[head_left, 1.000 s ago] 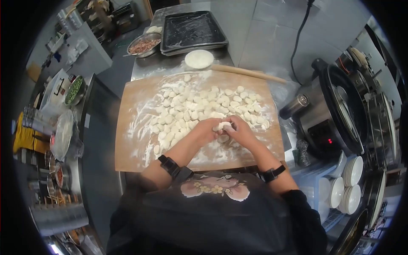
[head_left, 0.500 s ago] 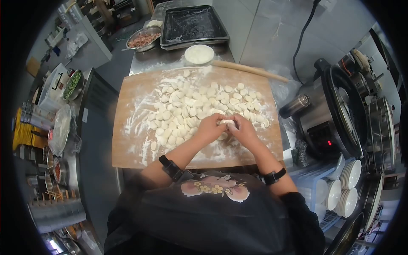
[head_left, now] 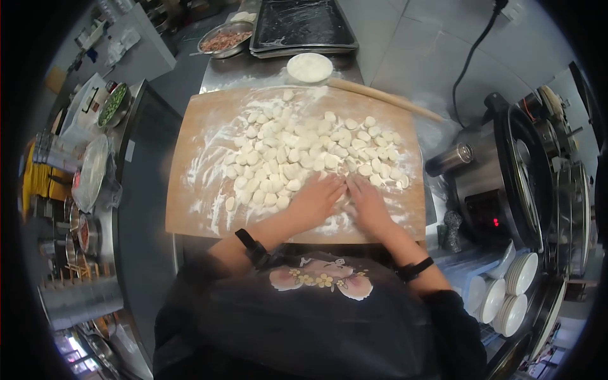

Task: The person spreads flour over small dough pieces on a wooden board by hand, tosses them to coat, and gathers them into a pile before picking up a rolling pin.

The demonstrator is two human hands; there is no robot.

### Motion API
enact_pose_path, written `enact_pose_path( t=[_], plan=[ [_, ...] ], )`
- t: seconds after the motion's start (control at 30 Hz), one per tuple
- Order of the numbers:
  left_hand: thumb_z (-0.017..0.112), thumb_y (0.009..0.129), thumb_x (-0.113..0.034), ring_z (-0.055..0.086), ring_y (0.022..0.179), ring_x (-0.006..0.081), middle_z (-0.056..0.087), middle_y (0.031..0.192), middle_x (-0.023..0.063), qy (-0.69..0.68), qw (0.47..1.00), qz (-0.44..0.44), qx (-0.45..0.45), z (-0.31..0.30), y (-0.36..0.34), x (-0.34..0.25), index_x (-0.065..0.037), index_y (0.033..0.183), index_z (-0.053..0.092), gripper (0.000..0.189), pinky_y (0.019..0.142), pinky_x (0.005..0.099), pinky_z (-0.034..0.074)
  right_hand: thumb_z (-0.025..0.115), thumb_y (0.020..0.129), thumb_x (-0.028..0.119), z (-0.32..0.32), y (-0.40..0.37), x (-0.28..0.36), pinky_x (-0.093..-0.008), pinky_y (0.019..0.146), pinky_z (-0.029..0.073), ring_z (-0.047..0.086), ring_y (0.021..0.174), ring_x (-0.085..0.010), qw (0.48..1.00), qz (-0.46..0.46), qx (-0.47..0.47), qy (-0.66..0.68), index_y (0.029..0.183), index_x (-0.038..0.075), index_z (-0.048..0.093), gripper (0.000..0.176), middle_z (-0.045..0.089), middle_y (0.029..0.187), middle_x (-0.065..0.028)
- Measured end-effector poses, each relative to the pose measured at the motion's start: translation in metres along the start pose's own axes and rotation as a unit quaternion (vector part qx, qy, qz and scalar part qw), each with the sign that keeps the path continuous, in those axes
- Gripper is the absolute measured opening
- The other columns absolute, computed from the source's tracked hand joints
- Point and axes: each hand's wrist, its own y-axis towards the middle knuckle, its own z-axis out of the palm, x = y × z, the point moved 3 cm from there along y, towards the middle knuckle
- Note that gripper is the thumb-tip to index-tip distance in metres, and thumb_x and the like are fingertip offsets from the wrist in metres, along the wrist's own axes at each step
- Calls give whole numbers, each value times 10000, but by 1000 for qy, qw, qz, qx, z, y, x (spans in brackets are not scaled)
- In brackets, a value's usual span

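Observation:
Many small round pieces of dough [head_left: 278,152] lie in a loose heap on a floured wooden board [head_left: 183,171]. At the heap's near edge, my left hand [head_left: 313,201] is low over the board, palm down, its fingers stretched forward. Close beside it on the right, my right hand [head_left: 369,204] is also palm down with fingers extended, and the two hands' fingertips almost meet. Dough pieces sit just beyond the fingertips. Whatever lies beneath my fingers is hidden. Loose flour is smeared on the wood around both hands.
Behind the board are a bowl of white flour [head_left: 310,67], a rolling pin [head_left: 386,98], a black tray [head_left: 304,25] and a bowl of reddish filling [head_left: 225,40]. To the right stand a large cooker [head_left: 481,183] and stacked white plates [head_left: 521,273]. A dark-fronted counter [head_left: 149,171] runs along the left.
Both hands were pinching a small piece of dough between them; now they are lower and nearer me, fingers straightened. That piece is no longer visible between them. The camera view has tilted slightly.

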Motion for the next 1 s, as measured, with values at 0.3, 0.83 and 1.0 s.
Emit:
enact_pose_path(
  t=[0.3, 0.83, 1.0],
  plan=[
    [627, 902, -293, 353, 1401, 309, 488, 1435, 90, 14, 996, -80, 41, -38, -55, 20, -115, 1317, 542, 460, 1158, 548, 216, 592, 913, 344, 6, 11, 35, -523, 1163, 194, 302, 1423, -312, 981, -160, 106, -39, 1418, 176, 466, 546, 397, 1503, -95],
    [662, 879, -198, 593, 1057, 362, 624, 1144, 223, -7, 825, -548, -140, -98, -194, 102, 19, 1266, 567, 454, 924, 416, 461, 586, 959, 339, -56, 20, -155, -411, 874, 509, 649, 1005, -277, 760, 503, 29, 410, 1279, 42, 570, 437, 624, 1209, -157],
    [658, 898, -348, 629, 925, 228, 639, 1083, 203, -302, 768, -554, -105, -79, -111, 88, 2, 1359, 497, 600, 790, 361, 495, 591, 952, 420, -15, 82, -87, -363, 749, 529, 654, 938, -226, 653, 396, 117, 634, 1283, 17, 503, 529, 658, 1111, -131]
  ],
)
